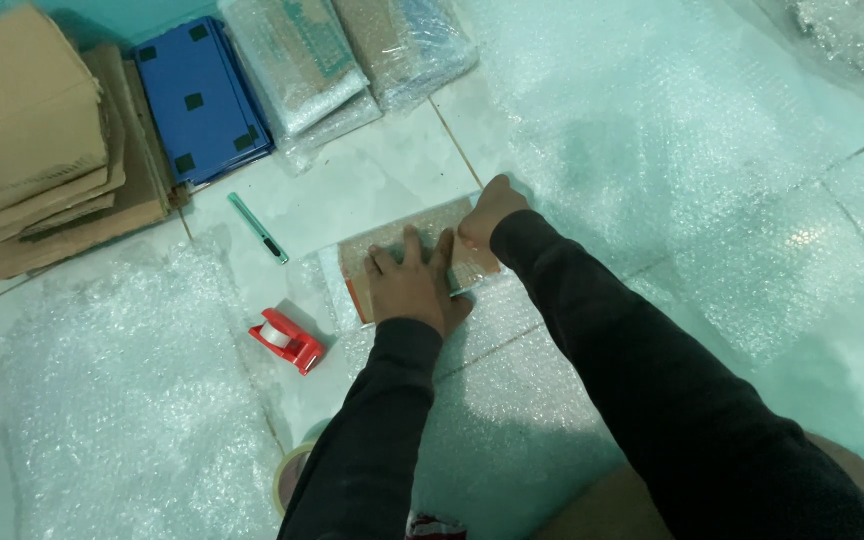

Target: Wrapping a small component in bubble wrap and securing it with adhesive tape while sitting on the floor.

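A flat brown packet (pixel 397 235) wrapped in bubble wrap lies on the tiled floor at the centre. My left hand (pixel 414 283) presses flat on top of it with fingers spread. At the packet's right end my right hand (pixel 488 213) curls its fingers on the edge of the bubble wrap. A long sheet of bubble wrap (pixel 672 190) runs from the packet out to the right. Both arms wear dark sleeves.
A red tape dispenser (pixel 288 340) and a green utility knife (pixel 257 228) lie left of the packet. A tape roll (pixel 288 478) sits near my left elbow. Flat cardboard (pixel 32 140), a blue board (pixel 200 95) and wrapped packets (pixel 342 60) lie at the top left. Loose bubble wrap (pixel 122 400) is at the lower left.
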